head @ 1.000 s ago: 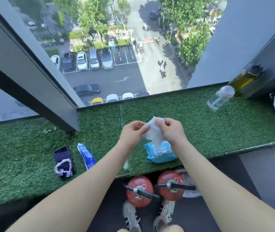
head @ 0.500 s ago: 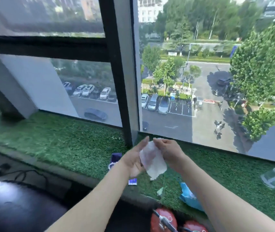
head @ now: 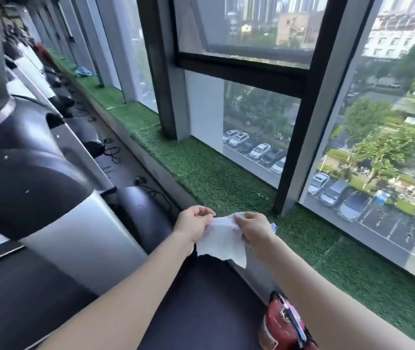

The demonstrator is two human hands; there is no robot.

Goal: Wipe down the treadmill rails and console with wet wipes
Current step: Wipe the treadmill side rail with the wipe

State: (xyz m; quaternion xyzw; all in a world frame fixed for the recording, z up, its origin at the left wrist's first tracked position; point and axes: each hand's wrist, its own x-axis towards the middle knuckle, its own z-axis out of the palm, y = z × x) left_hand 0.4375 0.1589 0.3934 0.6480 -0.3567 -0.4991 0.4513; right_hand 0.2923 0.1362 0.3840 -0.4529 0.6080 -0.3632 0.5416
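Observation:
A white wet wipe (head: 220, 238) is stretched out between my two hands in front of me. My left hand (head: 193, 221) pinches its left top corner and my right hand (head: 254, 225) pinches its right top edge; the lower part hangs loose. The treadmill (head: 57, 223) fills the left of the view, with its black curved housing and a silver upright. Both hands are to the right of the treadmill, above its dark front end, and touch no part of it. The wipes pack is out of sight.
A window ledge covered in green artificial turf (head: 226, 183) runs along the glass wall on the right. A red fire extinguisher (head: 284, 324) stands at the bottom right. Cables (head: 110, 150) lie on the floor by the ledge. More machines line up at the far left.
The view has swung left from the ledge and the wipes pack toward the treadmill. My hands have pulled the wipe out of the pack and spread it wider between them.

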